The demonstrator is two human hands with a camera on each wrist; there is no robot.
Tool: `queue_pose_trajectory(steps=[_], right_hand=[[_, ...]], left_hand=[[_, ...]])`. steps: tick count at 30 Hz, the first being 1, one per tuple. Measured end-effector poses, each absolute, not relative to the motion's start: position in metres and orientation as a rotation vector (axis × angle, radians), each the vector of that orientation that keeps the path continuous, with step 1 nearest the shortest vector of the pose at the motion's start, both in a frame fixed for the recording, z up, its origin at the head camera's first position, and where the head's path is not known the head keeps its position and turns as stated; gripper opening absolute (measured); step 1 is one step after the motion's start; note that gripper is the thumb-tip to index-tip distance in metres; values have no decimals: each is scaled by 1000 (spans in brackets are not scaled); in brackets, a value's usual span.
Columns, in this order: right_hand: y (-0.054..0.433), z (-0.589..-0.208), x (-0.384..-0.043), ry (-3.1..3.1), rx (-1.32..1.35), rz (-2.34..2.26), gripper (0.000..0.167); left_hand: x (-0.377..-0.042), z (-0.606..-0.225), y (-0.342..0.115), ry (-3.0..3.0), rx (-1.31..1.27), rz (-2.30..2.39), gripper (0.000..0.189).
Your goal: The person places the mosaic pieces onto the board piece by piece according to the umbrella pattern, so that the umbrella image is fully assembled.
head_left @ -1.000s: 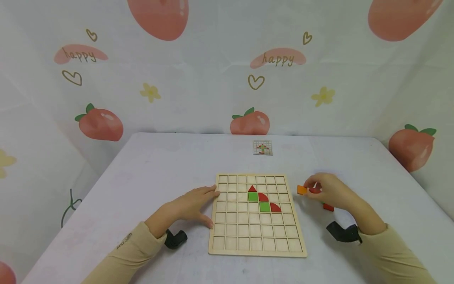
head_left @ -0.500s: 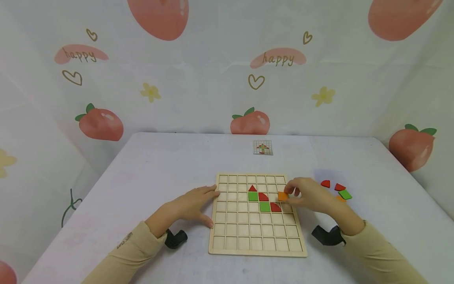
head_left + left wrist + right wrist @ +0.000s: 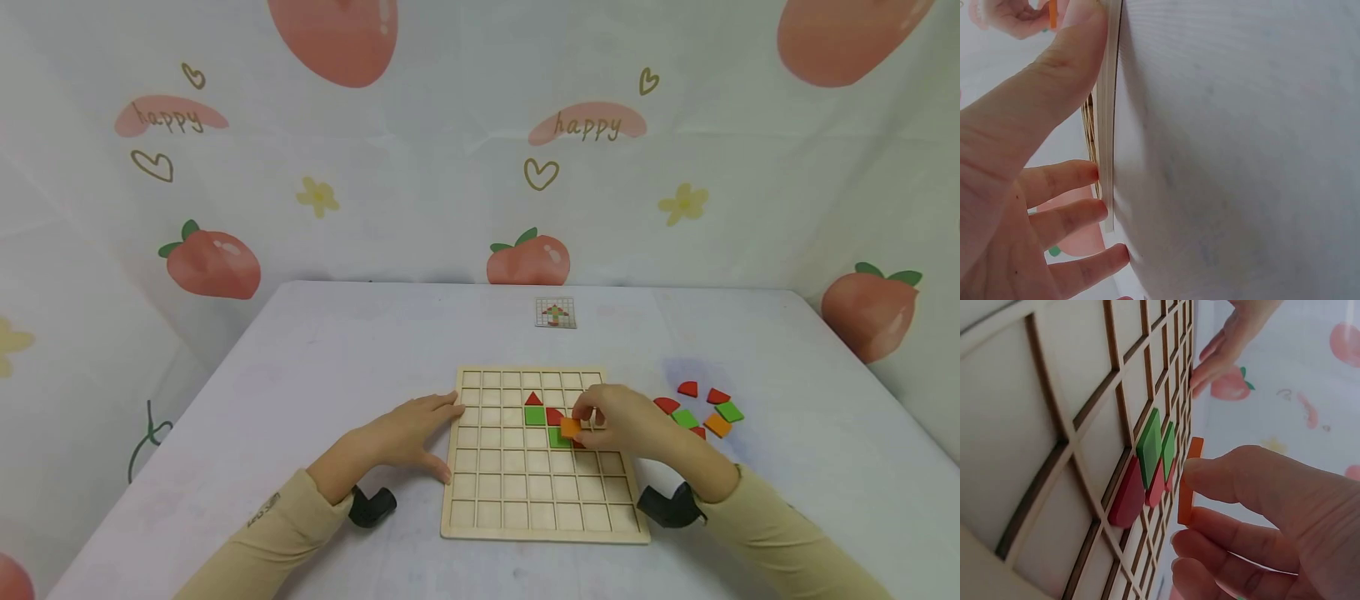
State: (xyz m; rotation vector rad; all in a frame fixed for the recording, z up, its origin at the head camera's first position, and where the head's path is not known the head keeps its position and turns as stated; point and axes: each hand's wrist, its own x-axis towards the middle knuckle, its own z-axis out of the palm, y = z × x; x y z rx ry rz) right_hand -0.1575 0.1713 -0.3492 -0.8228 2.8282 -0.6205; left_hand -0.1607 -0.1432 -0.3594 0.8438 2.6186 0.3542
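Clearly, the pale counter [image 3: 360, 358] is laid out so that everything sits within the person's reach. The wooden grid board [image 3: 540, 488] lies flat in front, probably there so both hands can get at it. Along its left edge the left hand [image 3: 405, 429] is spread, fingertips towards the far end and thumb nearer; it touches the rim and grips nothing, I'd say to stop the board sliding. Over the board, the right hand [image 3: 622, 421] pinches an orange square [image 3: 570, 427] between thumb and fingertip, its other fingers bent loosely. Beyond the far edge lies a small patterned card [image 3: 556, 312], likely set where it can be seen without being in the way. Loose pieces [image 3: 685, 418] in red, green and orange lie right of the board, handy for that pinching hand, I suppose. The orange square is held just above the filled cells: two green squares [image 3: 535, 416], two red quarter-rounds [image 3: 553, 415] and, smallest, a red triangle [image 3: 533, 399].
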Motion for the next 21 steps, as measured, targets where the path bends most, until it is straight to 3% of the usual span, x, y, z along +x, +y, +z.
queue_pose_trajectory(steps=[21], right_hand=[[141,-354,-153,2851,-854,-530,15]], left_hand=[[-161,-359,-143,2621,863,352,91]])
